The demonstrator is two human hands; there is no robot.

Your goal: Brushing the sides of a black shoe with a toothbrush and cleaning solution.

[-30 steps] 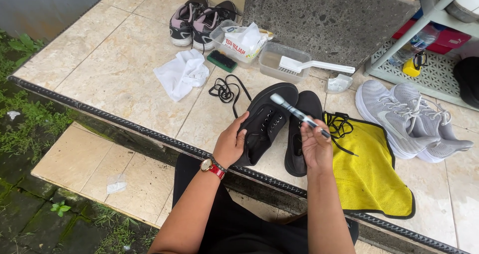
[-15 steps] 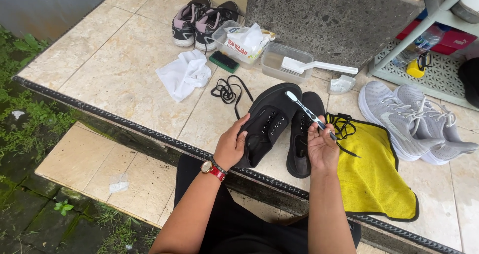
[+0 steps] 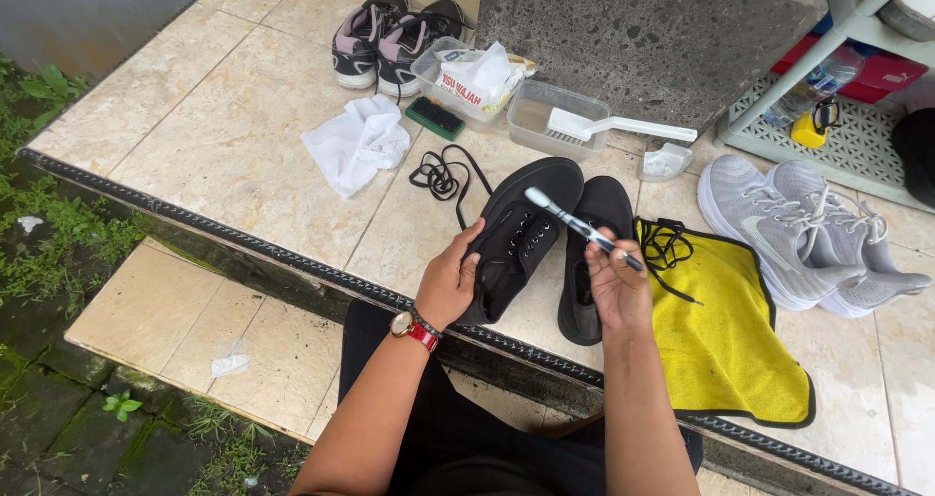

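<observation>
Toothbrush (image 3: 577, 225) lowered — head up-left over shoe (image 3: 516, 235)

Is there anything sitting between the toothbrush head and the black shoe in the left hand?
Nothing visible. The right hand holds the toothbrush with its head just above the laceless black shoe, which the left hand grips at the side. The loose laces lie apart.

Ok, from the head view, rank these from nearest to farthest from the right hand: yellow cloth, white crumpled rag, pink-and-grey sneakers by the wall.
1. Yellow cloth: on the tiles just right of the right hand, which holds a toothbrush.
2. White crumpled rag: up and to the left, beyond the black shoes.
3. Pink-and-grey sneakers: farthest, at the top by the wall.
</observation>
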